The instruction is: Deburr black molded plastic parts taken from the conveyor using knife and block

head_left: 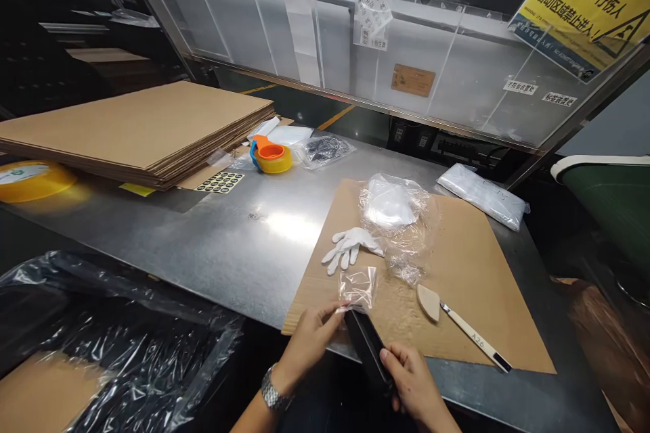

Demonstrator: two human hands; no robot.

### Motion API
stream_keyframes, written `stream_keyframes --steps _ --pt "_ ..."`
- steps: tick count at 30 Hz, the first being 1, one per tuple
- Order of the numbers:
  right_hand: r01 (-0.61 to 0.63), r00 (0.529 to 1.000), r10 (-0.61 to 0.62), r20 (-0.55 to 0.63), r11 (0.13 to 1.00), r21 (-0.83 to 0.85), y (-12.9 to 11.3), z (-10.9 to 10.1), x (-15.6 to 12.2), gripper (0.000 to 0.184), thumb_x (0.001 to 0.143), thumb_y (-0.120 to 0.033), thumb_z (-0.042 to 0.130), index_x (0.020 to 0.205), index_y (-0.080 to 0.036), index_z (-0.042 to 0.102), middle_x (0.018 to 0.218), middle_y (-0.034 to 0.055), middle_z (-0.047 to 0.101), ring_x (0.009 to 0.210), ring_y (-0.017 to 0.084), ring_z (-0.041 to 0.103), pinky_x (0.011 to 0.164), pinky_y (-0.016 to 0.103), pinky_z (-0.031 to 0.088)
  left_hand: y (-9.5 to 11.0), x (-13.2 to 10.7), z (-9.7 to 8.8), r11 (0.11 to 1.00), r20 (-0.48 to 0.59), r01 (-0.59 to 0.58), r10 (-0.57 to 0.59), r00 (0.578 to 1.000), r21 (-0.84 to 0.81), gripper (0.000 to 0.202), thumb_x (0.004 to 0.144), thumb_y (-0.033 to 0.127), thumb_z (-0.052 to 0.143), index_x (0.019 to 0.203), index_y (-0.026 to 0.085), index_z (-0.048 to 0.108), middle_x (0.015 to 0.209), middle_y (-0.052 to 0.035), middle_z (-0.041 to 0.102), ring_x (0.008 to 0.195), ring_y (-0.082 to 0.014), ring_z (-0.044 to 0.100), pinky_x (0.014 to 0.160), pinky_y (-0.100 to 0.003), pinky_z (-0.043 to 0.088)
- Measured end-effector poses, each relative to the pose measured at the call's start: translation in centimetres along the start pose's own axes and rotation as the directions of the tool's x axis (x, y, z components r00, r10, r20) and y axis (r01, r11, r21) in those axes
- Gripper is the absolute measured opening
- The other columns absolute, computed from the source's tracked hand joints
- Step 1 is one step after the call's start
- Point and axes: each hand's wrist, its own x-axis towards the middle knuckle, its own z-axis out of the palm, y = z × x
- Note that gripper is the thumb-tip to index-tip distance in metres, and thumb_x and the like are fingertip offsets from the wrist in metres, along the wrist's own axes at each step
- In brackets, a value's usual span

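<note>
My right hand point(414, 382) is wrapped round a flat black object point(370, 348) at the table's near edge, its far end pointing up and left. My left hand point(311, 337) pinches the lower edge of a small clear plastic bag point(358, 286) that lies at the black object's far end. Both rest over a brown cardboard sheet point(467, 264). A white glove point(348, 247) lies just beyond the bag. To the right of my hands lies a beige-headed tool with a white labelled handle point(464, 328).
A crumpled clear bag holding something white point(393, 216) lies on the cardboard sheet. A stack of cardboard sheets point(137, 128) fills the left of the steel table point(238, 237). An orange-and-yellow tape dispenser point(271, 155), packed bags point(480, 195) and a plastic-lined box point(101, 345) are nearby.
</note>
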Motion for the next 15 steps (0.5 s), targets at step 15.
stream_keyframes --steps 15 --pt "0.054 0.905 -0.356 -0.233 0.639 -0.767 -4.9 -0.4 0.2 0.031 0.088 -0.02 0.037 0.116 -0.017 0.049 0.065 0.0036 0.069 0.06 0.021 0.067 0.05 0.024 0.035 3.2 -3.0 1.7 0.709 0.169 -0.398 0.373 0.912 0.583 0.024 0.085 0.013 0.04 0.085 0.018 0.063 0.065 -0.0045 0.063 0.061 -0.0198 0.059 0.056 -0.03 0.044"
